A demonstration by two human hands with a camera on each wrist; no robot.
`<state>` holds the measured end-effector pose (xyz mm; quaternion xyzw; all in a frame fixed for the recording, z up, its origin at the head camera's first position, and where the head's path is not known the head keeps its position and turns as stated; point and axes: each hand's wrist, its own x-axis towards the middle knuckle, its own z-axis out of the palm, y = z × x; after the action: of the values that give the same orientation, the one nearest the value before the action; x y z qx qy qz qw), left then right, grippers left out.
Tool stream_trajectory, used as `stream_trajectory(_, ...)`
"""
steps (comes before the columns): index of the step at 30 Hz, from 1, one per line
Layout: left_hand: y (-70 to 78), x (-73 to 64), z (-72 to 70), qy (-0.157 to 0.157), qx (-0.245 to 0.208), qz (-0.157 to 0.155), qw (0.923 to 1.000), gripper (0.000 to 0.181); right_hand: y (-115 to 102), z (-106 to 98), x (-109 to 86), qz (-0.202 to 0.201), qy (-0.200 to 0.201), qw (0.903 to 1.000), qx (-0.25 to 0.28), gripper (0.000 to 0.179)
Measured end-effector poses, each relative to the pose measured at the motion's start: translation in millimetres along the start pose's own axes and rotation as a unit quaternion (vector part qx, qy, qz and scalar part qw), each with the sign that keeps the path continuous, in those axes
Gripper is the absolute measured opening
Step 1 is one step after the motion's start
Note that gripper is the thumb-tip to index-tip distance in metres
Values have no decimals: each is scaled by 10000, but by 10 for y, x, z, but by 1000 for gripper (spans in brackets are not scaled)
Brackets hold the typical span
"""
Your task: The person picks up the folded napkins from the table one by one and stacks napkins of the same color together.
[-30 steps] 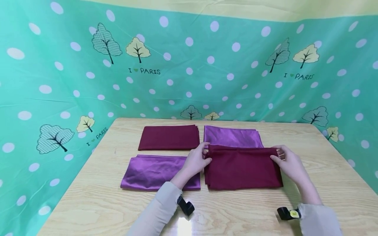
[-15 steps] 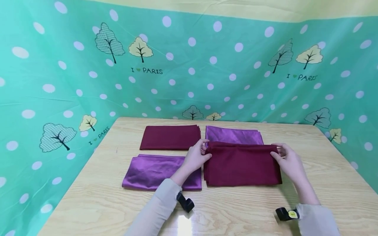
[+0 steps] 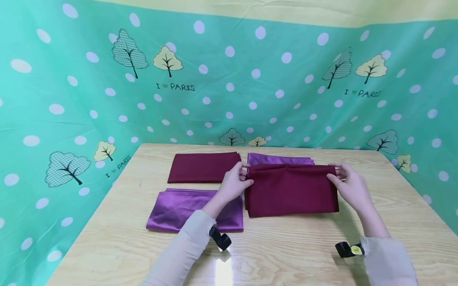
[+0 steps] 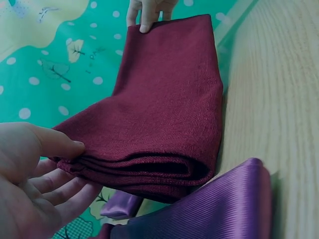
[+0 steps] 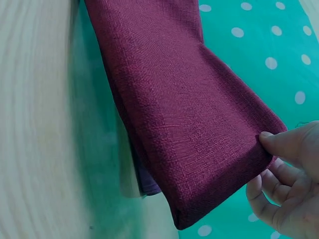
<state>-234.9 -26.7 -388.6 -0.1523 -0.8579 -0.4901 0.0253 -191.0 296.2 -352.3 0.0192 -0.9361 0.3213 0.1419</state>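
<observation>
Since left hand (image 3: 234,180) and right hand (image 3: 350,186) each pinch a top corner of the maroon cloth (image 3: 291,192), held over the table (image 3: 282,254) and partly hiding the rear purple cloth (image 3: 280,159), even, level tension should keep its layers aligned.

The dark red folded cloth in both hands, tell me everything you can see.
The dark red, rectangular folded cloth looks matte and woven, with stacked layers showing at its left end. The left-hand grip and right-hand grip pinch its far corners, holding it tilted. It partly hides a shiny purple folded cloth behind; whether its near edge touches the wooden table is unclear.
</observation>
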Motion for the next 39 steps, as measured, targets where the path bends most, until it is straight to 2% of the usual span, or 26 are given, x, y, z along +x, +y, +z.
stream_trajectory(9, 33, 63, -110, 162, 34, -15, 9999, 42, -101, -30, 65, -97, 170, 9998, 103, 37)
stream_trajectory(19, 52, 113, -273, 305, -120, 35, 9995, 41, -214, -35, 145, -114, 373, 9989, 260, 37)
stream_trajectory(32, 72, 160, -452, 667, -315, 253, 9970, 39, -406, -48, 275, -275, 675, 9955, 603, 35)
stream_trajectory(39, 83, 170, -552, 798, -409, 186, 9958, 39, -477, -2, 340, -290, 772, 9941, 707, 34)
